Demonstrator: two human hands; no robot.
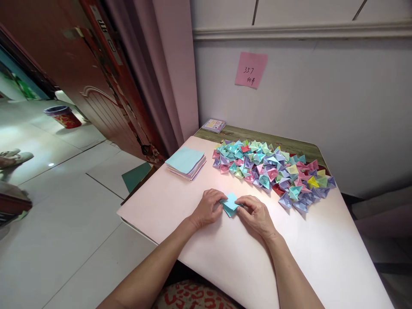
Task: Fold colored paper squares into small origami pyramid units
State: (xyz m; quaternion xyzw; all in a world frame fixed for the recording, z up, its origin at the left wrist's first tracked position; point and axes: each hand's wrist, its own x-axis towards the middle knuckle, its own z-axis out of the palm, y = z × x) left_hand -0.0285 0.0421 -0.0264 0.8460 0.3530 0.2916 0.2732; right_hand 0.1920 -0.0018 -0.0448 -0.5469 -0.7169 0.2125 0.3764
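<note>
Folded blue paper [231, 202] | left hand [210, 207], right hand [256, 213]: curled inward, pinching opposite sides

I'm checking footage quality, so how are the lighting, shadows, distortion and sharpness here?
Head view: glare spots the glossy floor; soft shadow falls beside the right hand; the door leans, perhaps wide-angle distortion; numerals on the pink note read clearly.

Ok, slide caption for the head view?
Left hand and right hand hold folded blue paper near a pile of colourful folded shapes.
</note>
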